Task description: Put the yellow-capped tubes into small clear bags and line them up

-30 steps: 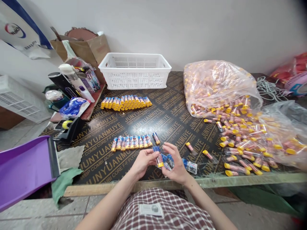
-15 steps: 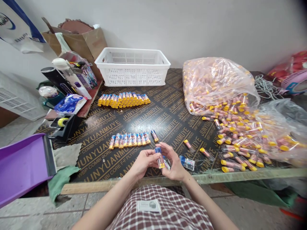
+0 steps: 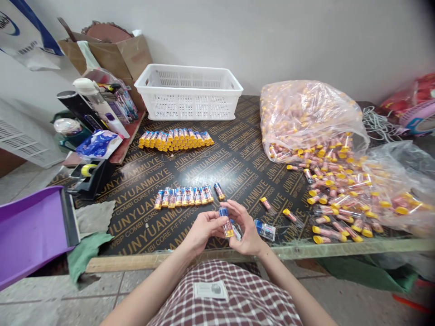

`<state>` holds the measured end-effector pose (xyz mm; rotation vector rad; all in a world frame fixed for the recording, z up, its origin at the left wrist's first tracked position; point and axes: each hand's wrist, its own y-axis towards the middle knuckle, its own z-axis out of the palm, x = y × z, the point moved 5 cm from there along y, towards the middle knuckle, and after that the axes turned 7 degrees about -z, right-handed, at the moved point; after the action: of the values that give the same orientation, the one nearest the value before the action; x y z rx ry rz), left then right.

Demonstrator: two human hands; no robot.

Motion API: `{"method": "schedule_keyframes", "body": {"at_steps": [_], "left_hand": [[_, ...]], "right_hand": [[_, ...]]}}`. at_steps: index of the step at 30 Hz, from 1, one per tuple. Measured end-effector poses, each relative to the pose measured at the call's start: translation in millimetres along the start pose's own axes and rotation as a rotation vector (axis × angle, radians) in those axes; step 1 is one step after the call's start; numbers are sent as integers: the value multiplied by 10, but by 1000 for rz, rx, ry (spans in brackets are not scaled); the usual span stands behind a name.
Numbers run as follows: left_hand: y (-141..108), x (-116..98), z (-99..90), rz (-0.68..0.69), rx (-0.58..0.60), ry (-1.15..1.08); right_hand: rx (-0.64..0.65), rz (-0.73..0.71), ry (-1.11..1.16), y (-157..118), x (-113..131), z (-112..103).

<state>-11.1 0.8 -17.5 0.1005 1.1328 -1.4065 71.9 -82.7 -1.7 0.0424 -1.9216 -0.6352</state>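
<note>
My left hand [image 3: 204, 228] grips a small clear tube [image 3: 226, 224] with a yellow cap, a blue top and a printed wrap, held upright near the table's front edge. Curled around its right side, my right hand [image 3: 246, 231] has fingertips at the upper end and its thumb near the yellow end. A printed blue-and-white piece [image 3: 237, 231] shows between the tube and my right palm; whether it is held cannot be told. Right of that hand lie printed blue wraps [image 3: 265, 230]. Beyond my hands stands a row of wrapped tubes [image 3: 183, 196], with a single tilted tube [image 3: 219, 191] at its right end.
Stacked wrapped tubes [image 3: 175, 139] lie before a white plastic basket [image 3: 190, 106]. A clear bag [image 3: 306, 113] spills many yellow-capped tubes [image 3: 340, 194] on the right. Two loose tubes lie nearer. Left are a tape dispenser [image 3: 93, 179], bottles and a purple dustpan [image 3: 34, 231].
Both hands stay around the tube with almost the same grip. The view has shifted very slightly; the things on the table have not moved.
</note>
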Motion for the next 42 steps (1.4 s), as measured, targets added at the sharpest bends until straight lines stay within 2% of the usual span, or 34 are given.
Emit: {"method": "schedule_keyframes", "body": {"at_steps": [5,8,11,14,17,20,23,26,28,32,35,39,42], "left_hand": [[37,20,-31,19,-16,-11],[123,50,-185,84,-138,69],[200,67,-354,245,-353,517],[268,137,-383,336,-494,1064],[332,229,-342,327,-520,1351],[372,277,-285,318,-481,1458],[392,291,-267,318,-453,1471],[403,301,-283,312,-448,1458],[405,308,-295,321,-447,1424],[404,311,-314,350,-452,1333],[404,303,-310,381,-443,1300],[392,255,-312,415,-450,1135],[400,227,-355,314,-388,723]], "right_hand": [[23,-9,-18,15,-35,-14],[40,-64,-162,179,-154,-109],[104,-88,-413,470,-387,-183],[256,-89,-588,745,-647,-128],[326,-96,-636,884,-812,-17],[359,-86,-674,886,-867,84],[383,-70,-719,830,-821,92],[355,-46,-791,744,-732,-99],[259,31,-865,646,-713,-377],[8,374,-1078,265,-849,-1096],[-37,467,-1079,-31,-968,-1385],[-27,476,-1019,-213,-990,-1406],[-121,435,-916,-176,-818,-1282]]}}
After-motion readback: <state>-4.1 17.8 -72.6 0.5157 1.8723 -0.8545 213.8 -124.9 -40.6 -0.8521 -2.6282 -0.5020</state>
